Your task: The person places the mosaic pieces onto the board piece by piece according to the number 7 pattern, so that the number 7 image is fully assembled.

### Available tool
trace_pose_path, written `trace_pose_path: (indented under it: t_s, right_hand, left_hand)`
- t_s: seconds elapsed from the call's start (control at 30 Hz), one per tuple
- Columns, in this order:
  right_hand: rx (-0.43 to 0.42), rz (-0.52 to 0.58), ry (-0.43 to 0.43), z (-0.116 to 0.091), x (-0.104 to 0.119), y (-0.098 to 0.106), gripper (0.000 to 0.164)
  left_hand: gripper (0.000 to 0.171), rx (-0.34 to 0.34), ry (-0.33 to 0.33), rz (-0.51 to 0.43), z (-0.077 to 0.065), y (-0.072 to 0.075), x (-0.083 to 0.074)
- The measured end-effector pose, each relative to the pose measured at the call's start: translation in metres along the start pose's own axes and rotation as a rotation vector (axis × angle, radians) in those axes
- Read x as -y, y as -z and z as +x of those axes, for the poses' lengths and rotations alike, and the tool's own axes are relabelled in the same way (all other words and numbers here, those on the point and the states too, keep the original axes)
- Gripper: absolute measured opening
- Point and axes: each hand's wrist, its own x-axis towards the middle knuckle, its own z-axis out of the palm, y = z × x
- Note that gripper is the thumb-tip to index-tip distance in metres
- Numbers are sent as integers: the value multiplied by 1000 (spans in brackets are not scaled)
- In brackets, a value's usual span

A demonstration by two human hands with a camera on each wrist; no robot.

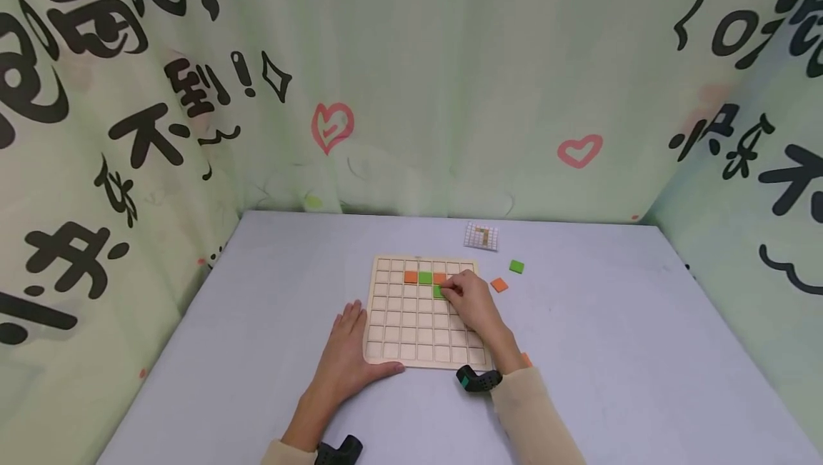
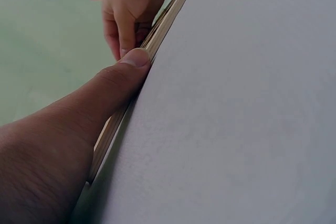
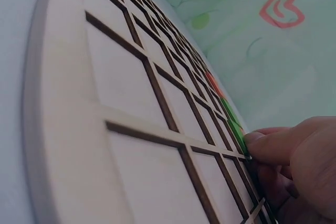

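A pale wooden grid board (image 1: 391, 336) lies on the table, with an orange tile (image 1: 410, 277), a green tile (image 1: 425, 278) and another orange tile (image 1: 439, 278) side by side in a row near its far edge. Directly below the last one is a second green tile (image 1: 439, 293); my right hand (image 1: 472, 302) pinches it at its right side with thumb and curled fingers. In the right wrist view the thumb tip (image 3: 254, 139) meets the green edge. My left hand (image 1: 350, 354) rests at the board's near left corner, fingers straight along the side, thumb (image 2: 123, 72) against the near edge.
Beyond the board lies a small gridded pattern card (image 1: 481, 236). To the right are a loose green tile (image 1: 516, 266) and a loose orange tile (image 1: 499, 285); an orange piece (image 1: 527, 359) peeks out beside my right wrist. Printed curtains (image 1: 450, 93) surround the white table (image 1: 643, 351).
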Motion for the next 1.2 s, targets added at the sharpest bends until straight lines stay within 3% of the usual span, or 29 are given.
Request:
trace_pose_path:
  t_s: [0.4, 0.67, 0.9, 1.2]
  right_hand:
    - [-15, 23, 11, -2, 1, 0, 12]
    - [-35, 38, -21, -3, 2, 15, 21]
    - [-116, -4, -110, -3, -10, 35, 27]
    - [-107, -23, -196, -3, -27, 52, 37]
  left_hand:
    - [120, -7, -9, 1, -2, -2, 3]
    - [121, -2, -1, -1, -1, -3, 2]
    - [121, -2, 0, -7, -3, -3, 1]
    - [122, -2, 2, 13, -3, -1, 0]
